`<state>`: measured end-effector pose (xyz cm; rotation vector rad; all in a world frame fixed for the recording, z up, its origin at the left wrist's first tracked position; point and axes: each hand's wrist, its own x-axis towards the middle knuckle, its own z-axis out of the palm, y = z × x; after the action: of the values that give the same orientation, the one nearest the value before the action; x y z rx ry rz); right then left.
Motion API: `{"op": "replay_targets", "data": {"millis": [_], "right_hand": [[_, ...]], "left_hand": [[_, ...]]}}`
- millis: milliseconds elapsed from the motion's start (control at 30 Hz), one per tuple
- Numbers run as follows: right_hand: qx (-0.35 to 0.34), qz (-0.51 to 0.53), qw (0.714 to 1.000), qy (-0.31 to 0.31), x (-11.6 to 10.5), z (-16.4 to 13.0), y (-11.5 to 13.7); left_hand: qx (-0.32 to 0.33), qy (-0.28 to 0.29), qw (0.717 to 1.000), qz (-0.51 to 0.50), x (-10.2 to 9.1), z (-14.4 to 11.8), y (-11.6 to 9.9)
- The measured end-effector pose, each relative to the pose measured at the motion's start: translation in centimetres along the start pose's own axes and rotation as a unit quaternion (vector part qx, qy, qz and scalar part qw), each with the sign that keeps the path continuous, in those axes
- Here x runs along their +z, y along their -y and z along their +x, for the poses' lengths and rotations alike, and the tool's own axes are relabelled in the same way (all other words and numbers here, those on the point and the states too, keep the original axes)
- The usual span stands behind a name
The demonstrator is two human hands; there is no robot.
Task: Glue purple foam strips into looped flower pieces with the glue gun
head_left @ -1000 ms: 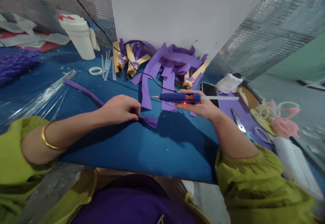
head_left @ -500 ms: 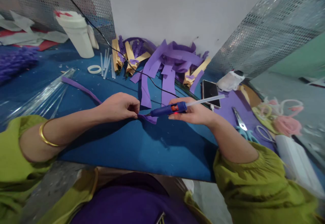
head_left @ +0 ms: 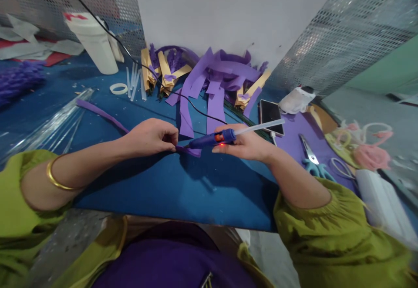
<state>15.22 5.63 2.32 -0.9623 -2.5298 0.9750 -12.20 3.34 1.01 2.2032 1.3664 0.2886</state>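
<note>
no lettering, label, brand, number or sign can be read on anything in view.

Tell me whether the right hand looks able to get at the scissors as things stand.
Probably not without first putting down the glue gun, which the right hand grips. Otherwise the way looks free: the scissors lie close beside the right forearm, with nothing seen on top of them.

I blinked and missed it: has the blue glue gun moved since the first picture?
Yes. Judged against the phone, the glue gun has moved left and lower in the picture, toward the held purple strip.
</note>
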Motion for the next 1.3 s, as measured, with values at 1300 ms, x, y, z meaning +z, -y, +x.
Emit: {"op": "replay_targets", "data": {"millis": [1300], "right_hand": [[0.008, -0.021, 0.999, -0.023, -0.46, -0.31, -0.36]], "left_hand": [[0.008, 0.013, 1.000, 0.013, -0.45, -0.03, 0.46]]}}
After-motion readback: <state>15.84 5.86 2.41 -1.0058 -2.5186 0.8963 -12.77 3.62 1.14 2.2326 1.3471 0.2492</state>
